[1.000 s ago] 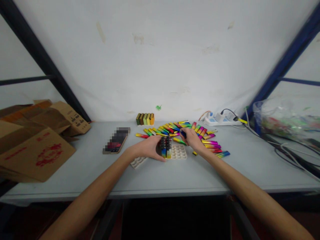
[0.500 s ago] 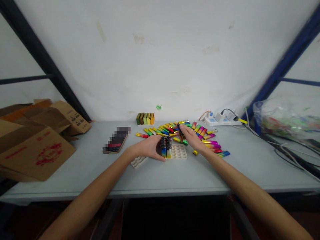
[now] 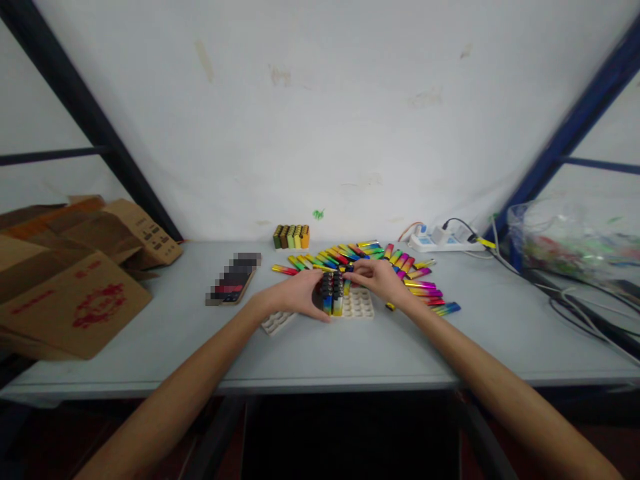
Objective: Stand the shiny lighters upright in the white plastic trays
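A white tray (image 3: pixel 361 305) with rows of round sockets lies on the table, its left side filled with upright lighters (image 3: pixel 332 293) that have black tops and shiny coloured bodies. My left hand (image 3: pixel 299 296) curves round those lighters from the left, fingers behind and thumb along the front. Between the fingertips of my right hand (image 3: pixel 379 277) is a lighter (image 3: pixel 347 287), held upright over the tray's back sockets beside the filled rows. Whether its base sits in a socket I cannot tell. Many loose lighters (image 3: pixel 330 255) with rainbow bodies are fanned out behind and to the right.
Another white tray (image 3: pixel 277 323) lies partly under my left wrist. At the wall stands a block of upright lighters (image 3: pixel 291 237). A phone (image 3: pixel 235 280) and cardboard boxes (image 3: pixel 75 300) are at left; a power strip (image 3: pixel 443 238), cables and a plastic bag (image 3: pixel 565 233) at right.
My right hand has come down and left from above the loose lighters to the tray, bringing the lighter upright beside the filled rows. My left hand has stayed in place.
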Motion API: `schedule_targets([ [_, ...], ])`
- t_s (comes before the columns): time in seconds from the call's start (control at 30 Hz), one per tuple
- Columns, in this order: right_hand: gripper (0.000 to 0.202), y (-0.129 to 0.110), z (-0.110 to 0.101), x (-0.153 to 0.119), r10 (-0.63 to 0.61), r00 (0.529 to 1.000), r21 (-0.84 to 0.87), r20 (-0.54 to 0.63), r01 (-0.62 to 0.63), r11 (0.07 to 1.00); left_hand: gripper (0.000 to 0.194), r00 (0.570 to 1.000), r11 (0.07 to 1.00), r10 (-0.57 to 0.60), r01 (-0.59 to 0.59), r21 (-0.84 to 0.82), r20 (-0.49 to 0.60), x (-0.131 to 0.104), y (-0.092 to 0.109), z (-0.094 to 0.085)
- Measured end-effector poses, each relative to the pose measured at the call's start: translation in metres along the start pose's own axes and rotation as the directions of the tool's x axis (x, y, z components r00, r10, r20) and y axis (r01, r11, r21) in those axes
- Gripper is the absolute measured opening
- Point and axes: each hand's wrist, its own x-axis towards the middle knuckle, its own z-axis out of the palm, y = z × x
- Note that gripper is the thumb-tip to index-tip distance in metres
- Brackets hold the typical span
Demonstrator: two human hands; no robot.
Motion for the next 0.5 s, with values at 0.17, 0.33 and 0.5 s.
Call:
schedule_targets([
  [0.17,0.029,-0.004,-0.003,0.000,-0.090,0.995,-0.192,0.043,0.096,0.977,0.076,1.000,1.000,0.013,-0.013,-0.010,0.001,0.001,-0.001,0.001],
  [0.33,0.017,-0.007,-0.005,-0.001,-0.101,0.984,-0.276,0.146,0.138,0.951,0.077,1.000,1.000,0.007,-0.007,-0.019,0.011,0.001,-0.003,0.001],
  [0.5,0.022,-0.009,-0.020,-0.001,-0.104,0.940,-0.352,0.324,0.222,0.909,0.080,1.000,1.000,0.001,-0.001,-0.018,0.020,0.000,-0.002,0.000],
])
